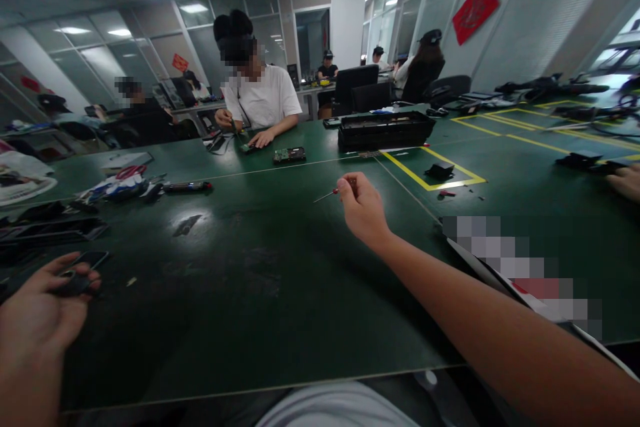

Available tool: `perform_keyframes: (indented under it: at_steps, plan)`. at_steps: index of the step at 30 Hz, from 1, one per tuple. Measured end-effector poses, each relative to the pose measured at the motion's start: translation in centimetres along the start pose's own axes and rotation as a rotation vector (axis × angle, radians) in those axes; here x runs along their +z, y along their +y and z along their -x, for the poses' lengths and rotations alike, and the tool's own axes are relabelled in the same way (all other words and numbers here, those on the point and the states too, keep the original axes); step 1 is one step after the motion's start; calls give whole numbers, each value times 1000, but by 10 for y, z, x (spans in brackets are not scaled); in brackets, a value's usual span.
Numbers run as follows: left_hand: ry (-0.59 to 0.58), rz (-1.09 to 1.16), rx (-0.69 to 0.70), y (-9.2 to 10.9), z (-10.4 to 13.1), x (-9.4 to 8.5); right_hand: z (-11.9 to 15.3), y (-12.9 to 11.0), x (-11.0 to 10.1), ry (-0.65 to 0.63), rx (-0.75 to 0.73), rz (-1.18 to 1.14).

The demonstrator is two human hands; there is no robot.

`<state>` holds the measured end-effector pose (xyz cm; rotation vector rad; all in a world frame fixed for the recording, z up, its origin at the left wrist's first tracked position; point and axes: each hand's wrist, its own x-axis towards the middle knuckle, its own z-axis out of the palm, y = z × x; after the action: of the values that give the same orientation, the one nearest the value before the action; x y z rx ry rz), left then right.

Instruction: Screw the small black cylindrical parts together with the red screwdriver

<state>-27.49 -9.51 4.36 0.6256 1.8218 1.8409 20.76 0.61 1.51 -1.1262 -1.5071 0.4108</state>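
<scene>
My right hand [363, 209] is closed round a small screwdriver [327, 196] above the middle of the green table [215, 333]. Its thin metal shaft points left, with a bit of red at the handle's end. At the left edge, my left hand [47, 310] is palm up with curled fingers round a small dark piece [71, 284], whose kind I cannot make out. Just behind those fingers shows a flat dark thing with a pale rim [95, 258].
Black plastic trays [55, 232] and a dark pen-like tool [187, 187] lie left. A long black case [385, 130] and a circuit board [289, 155] stand farther back. A co-worker [263, 97] handles parts opposite. Yellow tape [455, 183] marks the right side; another person's hand [625, 181] shows there.
</scene>
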Motion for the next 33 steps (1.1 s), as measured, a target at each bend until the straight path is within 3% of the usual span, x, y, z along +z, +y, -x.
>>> perform_keyframes:
  at_steps: [2,4,9,13,17,20,24,30,33]
  plan:
    - [13,87,-59,12,23,35,0,2,1,-3,4,-8]
    - [-82,175,-53,20,43,68,0,3,2,-9,8,-18]
    - [-475,310,129,25,88,143,-1,6,2,-11,24,-57]
    - [-756,329,119,20,130,197,-2,4,0,23,26,-35]
    - [-1045,298,59,0,175,238,-3,-1,-3,78,16,-18]
    - [-1135,277,13,-21,197,255,-4,-3,-4,104,4,-18]
    - [-1187,228,-38,-39,206,261,-3,-4,-2,108,-6,-39]
    - [-1239,212,-36,-41,207,259,-1,-5,-1,85,-9,-11]
    - [-1340,179,26,-40,205,252,-1,-7,-2,77,0,23]
